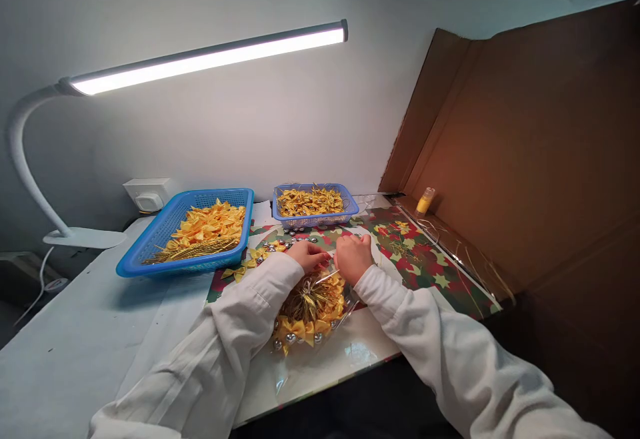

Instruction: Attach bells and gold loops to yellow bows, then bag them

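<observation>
A bundle of yellow ribbon bows with gold ties and silver bells [311,302] lies in clear plastic near the table's front edge. Just above it is my left hand [309,255], fingers bent together toward the right; what they pinch is too small to name. My right hand [353,257] is closed in a fist close beside it, at the edge of the clear plastic, and its contents are hidden. More yellow bows and silver bells [260,254] lie to the left of and behind my left hand.
A blue basket [125,267] of yellow bows and gold ties stands at left, a smaller basket [316,221] behind my hands. A lit lamp [215,59] hangs above. Cardboard [525,145] rises at right, near a small yellow-filled bottle [425,201].
</observation>
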`<state>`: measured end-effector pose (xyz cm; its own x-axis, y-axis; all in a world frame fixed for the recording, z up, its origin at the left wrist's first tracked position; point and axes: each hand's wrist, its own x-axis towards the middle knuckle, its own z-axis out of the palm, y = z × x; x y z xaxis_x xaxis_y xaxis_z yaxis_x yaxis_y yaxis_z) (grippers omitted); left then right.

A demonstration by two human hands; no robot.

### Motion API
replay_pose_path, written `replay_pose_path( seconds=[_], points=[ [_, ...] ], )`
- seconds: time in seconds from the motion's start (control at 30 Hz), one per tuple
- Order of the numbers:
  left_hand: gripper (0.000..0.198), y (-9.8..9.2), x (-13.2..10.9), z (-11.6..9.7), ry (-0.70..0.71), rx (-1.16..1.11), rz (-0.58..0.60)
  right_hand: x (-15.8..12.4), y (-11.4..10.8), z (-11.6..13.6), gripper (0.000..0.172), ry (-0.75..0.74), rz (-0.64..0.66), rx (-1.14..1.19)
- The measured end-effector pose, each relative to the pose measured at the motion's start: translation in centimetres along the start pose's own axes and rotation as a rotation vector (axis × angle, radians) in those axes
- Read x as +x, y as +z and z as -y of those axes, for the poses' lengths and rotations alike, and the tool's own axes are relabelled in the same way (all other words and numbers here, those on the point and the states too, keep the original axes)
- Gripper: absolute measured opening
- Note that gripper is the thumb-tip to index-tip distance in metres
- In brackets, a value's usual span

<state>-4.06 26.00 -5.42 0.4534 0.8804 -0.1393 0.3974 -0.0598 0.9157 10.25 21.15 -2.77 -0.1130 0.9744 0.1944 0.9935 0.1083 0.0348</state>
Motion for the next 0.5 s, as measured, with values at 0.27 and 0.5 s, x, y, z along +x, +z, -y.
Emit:
replay_pose_path(
  seconds=[0.27,0.5],
  points=[
    [0.014,-1.2,-0.2,0.2,-0.069,-0.011,-0.149,1.0,1.5,-3.6,0.021,0.152,-0.012,-0.024],
    [0.017,-1.6,-0.2,0.2,-0.187,-0.110,-0.287,0.2,1.1,-10.5,0.022,0.436,-0.063,-0.040]
  ],
)
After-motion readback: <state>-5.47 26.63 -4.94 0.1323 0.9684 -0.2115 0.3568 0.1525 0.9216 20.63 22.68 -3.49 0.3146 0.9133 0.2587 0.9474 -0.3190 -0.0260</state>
